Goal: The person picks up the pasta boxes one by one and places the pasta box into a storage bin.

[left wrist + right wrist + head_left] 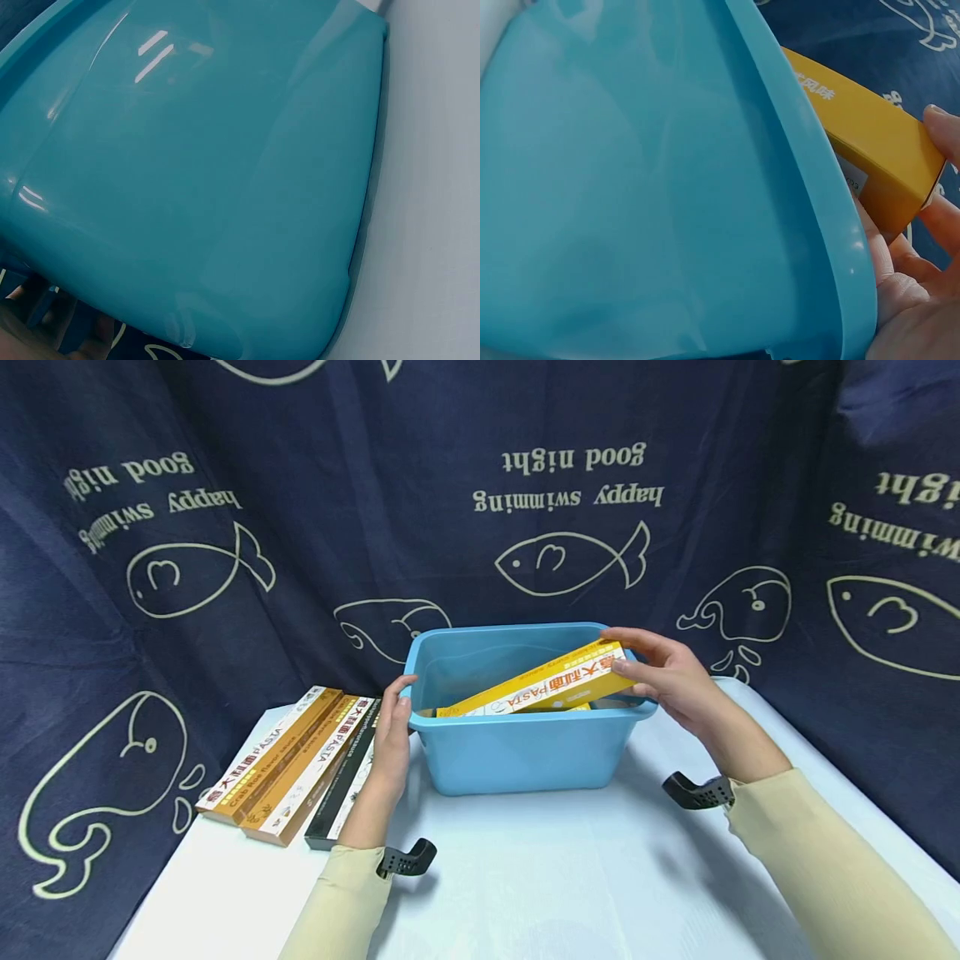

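Aslant, the yellow box (534,683) lies between both hands (390,739) (675,683).

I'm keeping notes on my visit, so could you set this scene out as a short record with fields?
Left hand: grips the left rim of the blue bin
Right hand: holds the right end of the yellow pasta box
Box pose: slanted, right end raised, left end inside the bin
Left of bin: two orange-brown pasta boxes, one black-and-white box
Backdrop: dark blue cloth with fish
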`<state>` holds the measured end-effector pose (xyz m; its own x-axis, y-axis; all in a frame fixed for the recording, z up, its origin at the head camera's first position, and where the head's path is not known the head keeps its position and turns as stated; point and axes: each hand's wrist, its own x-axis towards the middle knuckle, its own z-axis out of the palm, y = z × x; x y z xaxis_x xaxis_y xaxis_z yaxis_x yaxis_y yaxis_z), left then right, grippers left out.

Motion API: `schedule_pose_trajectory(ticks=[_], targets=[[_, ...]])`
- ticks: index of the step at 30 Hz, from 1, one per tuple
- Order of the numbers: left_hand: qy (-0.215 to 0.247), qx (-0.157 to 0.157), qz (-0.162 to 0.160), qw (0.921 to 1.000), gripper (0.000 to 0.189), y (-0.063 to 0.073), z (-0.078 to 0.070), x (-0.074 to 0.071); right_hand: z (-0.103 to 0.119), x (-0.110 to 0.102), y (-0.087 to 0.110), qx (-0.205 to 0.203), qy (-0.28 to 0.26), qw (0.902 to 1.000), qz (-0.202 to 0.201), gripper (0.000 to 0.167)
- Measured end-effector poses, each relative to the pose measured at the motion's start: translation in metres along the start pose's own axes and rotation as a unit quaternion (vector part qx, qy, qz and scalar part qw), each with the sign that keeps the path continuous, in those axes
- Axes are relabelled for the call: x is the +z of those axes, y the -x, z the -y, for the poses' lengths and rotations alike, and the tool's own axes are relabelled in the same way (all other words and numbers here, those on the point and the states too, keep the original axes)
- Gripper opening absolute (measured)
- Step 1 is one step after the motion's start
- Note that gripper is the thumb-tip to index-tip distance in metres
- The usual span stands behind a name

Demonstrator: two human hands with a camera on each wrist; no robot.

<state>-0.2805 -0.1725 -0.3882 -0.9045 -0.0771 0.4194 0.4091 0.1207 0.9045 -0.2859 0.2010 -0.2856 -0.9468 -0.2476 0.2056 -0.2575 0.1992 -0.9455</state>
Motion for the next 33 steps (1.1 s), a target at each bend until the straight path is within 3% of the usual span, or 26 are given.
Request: schedule_pose_trajectory(ticks=[21,33], targets=[[0.001,0.003,0.001,1.0000,0.049,0.000,0.000,-0.001,0.003,0.009,-0.012,0.009,0.093,0.9923,0.081,0.054],[0.003,-0.003,-0.001,1.0000,0.049,0.000,0.000,0.000,-0.009,0.000,-0.009,-0.051,0.226,0.9687,0.089,0.049]])
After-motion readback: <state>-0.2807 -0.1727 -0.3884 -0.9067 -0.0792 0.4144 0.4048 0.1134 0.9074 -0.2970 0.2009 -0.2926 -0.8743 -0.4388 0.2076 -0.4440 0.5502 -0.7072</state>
